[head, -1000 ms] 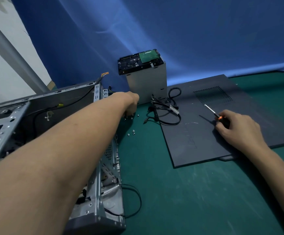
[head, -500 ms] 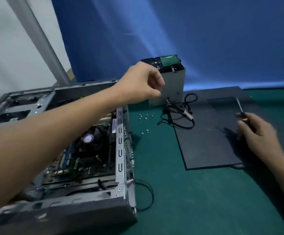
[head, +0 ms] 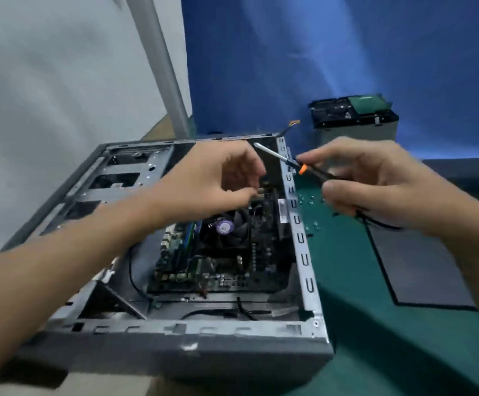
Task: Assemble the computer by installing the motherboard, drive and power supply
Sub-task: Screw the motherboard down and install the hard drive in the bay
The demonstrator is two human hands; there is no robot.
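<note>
While right hand (head: 390,190) grips screwdriver (head: 301,168), left hand (head: 218,178) covers motherboard (head: 232,264) top, pinch unclear.

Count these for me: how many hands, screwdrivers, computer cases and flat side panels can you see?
Hands: 2 (left hand, right hand)
Screwdriver: 1
Computer case: 1
Side panel: 1
Total: 5

One case (head: 175,330), one motherboard (head: 232,270), one screwdriver (head: 304,168), one drive (head: 350,110), one power supply (head: 360,133), one side panel (head: 421,270), perhaps six blurred loose screws (head: 312,198).
</note>
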